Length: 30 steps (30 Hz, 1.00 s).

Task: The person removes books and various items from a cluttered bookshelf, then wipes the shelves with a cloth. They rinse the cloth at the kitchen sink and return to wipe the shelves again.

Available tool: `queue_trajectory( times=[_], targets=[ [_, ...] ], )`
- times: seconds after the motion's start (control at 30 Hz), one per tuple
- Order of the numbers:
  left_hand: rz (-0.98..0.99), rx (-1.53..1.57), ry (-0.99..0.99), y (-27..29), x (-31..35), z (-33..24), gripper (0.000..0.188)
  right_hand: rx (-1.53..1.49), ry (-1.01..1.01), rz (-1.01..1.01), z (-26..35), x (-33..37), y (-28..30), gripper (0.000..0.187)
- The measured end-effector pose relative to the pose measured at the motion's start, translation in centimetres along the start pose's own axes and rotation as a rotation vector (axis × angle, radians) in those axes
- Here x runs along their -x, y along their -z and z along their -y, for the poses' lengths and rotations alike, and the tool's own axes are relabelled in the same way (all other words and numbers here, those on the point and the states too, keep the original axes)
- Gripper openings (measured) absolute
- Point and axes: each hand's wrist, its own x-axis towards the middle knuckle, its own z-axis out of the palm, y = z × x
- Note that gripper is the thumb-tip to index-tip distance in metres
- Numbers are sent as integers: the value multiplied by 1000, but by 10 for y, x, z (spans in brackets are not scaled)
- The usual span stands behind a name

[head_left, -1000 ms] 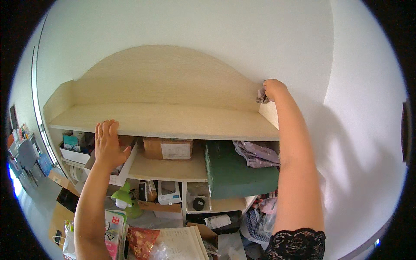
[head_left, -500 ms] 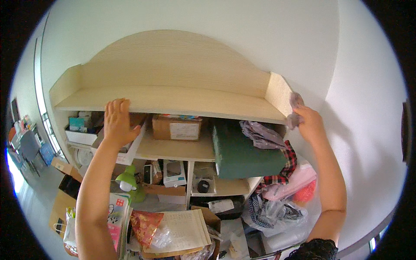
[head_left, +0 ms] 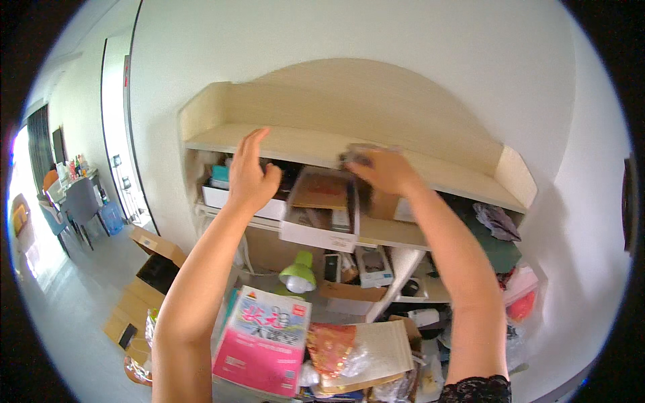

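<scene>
A pale wood-grain top shelf (head_left: 302, 139) with an arched back spans the wall before me. My right hand (head_left: 388, 173) is closed on a greyish cloth (head_left: 357, 152), blurred by motion, at the middle of the shelf's front edge. Fingers up and thumb apart, my left hand (head_left: 251, 180) is open near the left part of that edge, holding nothing. Whether it touches the edge I cannot tell. Below and between my hands, a white open box (head_left: 318, 231) with small items juts out from the lower compartment.
Beneath are a green desk lamp (head_left: 299, 274), a pink-covered book (head_left: 263, 346) and a pile of papers (head_left: 376, 349). A crumpled purple-grey cloth (head_left: 497, 221) lies on a dark green box (head_left: 494, 250) at right. Cardboard boxes (head_left: 138, 305) stand on the floor at left.
My right hand has moved with the cloth from the shelf's right end panel to the middle of its front edge. The view has turned left, showing more of the room.
</scene>
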Motion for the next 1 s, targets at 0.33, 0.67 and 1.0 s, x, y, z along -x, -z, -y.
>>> queue_trajectory(
  times=[0.33,0.67,1.0],
  targets=[
    [-138,-221,129,61,19,128,63,65,235,-221,228,-149,-83,50],
    [-1,-463,-9,57,10,153,60,-89,26,-184,-26,53,4,55],
    [132,-575,4,57,11,145,73,247,-873,-149,-292,117,68,61]
  ],
)
